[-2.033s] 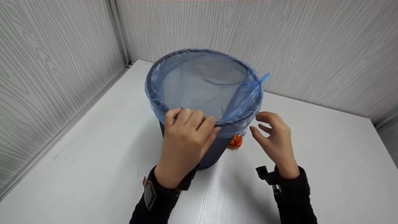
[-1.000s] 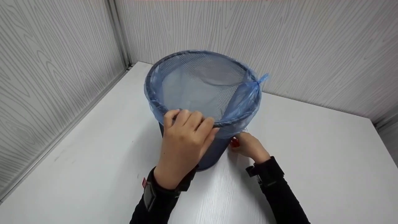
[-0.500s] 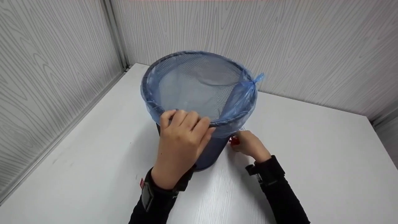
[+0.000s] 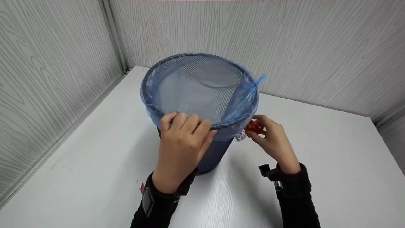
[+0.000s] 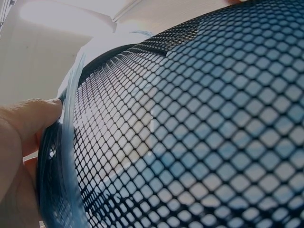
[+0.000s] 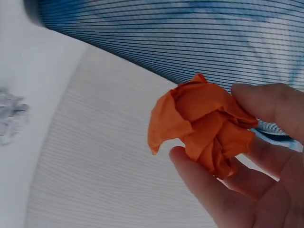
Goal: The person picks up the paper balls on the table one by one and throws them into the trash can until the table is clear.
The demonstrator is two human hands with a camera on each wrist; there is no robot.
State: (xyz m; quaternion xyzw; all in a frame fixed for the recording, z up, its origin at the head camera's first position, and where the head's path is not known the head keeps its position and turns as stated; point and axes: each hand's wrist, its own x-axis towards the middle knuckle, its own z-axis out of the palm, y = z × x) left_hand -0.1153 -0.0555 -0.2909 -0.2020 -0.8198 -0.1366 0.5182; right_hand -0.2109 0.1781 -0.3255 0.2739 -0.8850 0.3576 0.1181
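Observation:
My left hand (image 4: 185, 139) grips the near rim of a dark mesh waste bin (image 4: 215, 155). A blue plastic bag (image 4: 243, 98) lines the bin, folded over its rim and knotted at the right. In the left wrist view the thumb (image 5: 35, 114) presses the bag against the rim beside the black mesh (image 5: 190, 118). Just right of the bin, my right hand (image 4: 275, 139) pinches a crumpled orange paper ball (image 6: 204, 123) between thumb and fingers, below rim height. A crumpled whitish paper ball (image 4: 241, 136) shows behind the bin's right side, partly hidden.
The bin stands on a white table (image 4: 316, 158). Wood-grain panels (image 4: 284, 41) rise behind and at the left. In the right wrist view the whitish paper ball (image 6: 10, 116) lies at the left edge, away from the fingers.
My right hand reached down beside the bin, took hold of the orange paper ball and lifted it up and to the right. My left hand keeps its grip on the rim.

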